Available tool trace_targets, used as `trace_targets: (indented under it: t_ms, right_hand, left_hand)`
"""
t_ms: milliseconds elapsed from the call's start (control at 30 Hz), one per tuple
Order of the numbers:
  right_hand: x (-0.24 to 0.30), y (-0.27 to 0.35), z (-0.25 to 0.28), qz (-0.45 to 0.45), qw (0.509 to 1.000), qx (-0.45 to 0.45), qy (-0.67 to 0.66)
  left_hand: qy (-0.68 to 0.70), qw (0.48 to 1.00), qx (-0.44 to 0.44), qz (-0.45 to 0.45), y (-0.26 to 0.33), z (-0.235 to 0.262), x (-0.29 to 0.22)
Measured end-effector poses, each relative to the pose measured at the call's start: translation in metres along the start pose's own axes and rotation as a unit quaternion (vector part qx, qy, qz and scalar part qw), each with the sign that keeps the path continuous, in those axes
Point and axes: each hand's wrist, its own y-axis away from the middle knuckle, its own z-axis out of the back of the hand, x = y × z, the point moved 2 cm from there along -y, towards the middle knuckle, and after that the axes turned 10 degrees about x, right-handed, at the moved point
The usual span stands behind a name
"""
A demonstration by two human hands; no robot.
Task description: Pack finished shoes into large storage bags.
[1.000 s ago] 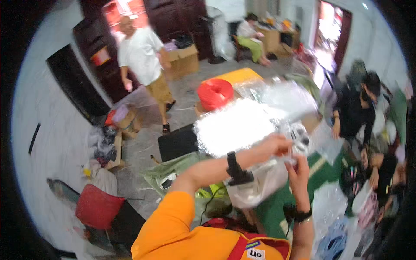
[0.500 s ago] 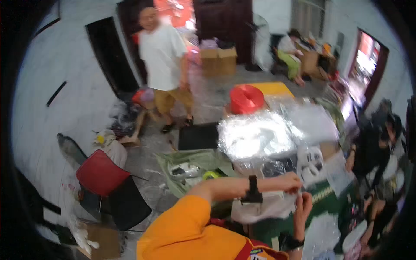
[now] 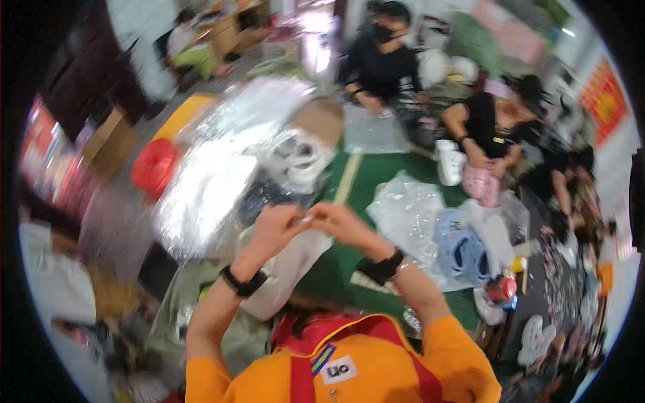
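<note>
Hands (image 3: 277, 228) are held close together over green bench (image 3: 373, 176), grip too blurred to tell; blue clogs (image 3: 451, 235) placed right.

Both arms reached forward from the lower edge, elbows bent outward and forearms slanting inward, so that the hands met in front of the chest. The left hand (image 3: 272, 230) came in from the left, its back turned up and its fingers (image 3: 293, 215) curled toward the other hand. The right hand (image 3: 346, 226) mirrored it, its wrist (image 3: 377, 248) angled toward the middle and its fingers bent inward. The fingertips of both met or nearly met, in a pinching pose; blur hid how tightly they closed.
</note>
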Motion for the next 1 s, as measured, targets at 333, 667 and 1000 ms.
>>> trace_targets:
  t_ms: [333, 667, 1000]
  right_hand:
    - [0.049, 0.044, 0.013, 0.046, 0.991, -0.123, 0.018]
    - [0.011, 0.102, 0.064, -0.016, 0.957, -0.288, -0.008]
    - [-0.034, 0.164, 0.082, -0.021, 0.911, -0.386, -0.142]
  left_hand:
    - [0.096, 0.986, 0.136, 0.023, 0.005, 0.015, -0.047]
    - [-0.145, 0.980, 0.109, -0.075, 0.023, -0.023, -0.001]
    - [0.065, 0.995, 0.074, 0.014, -0.003, -0.063, 0.039]
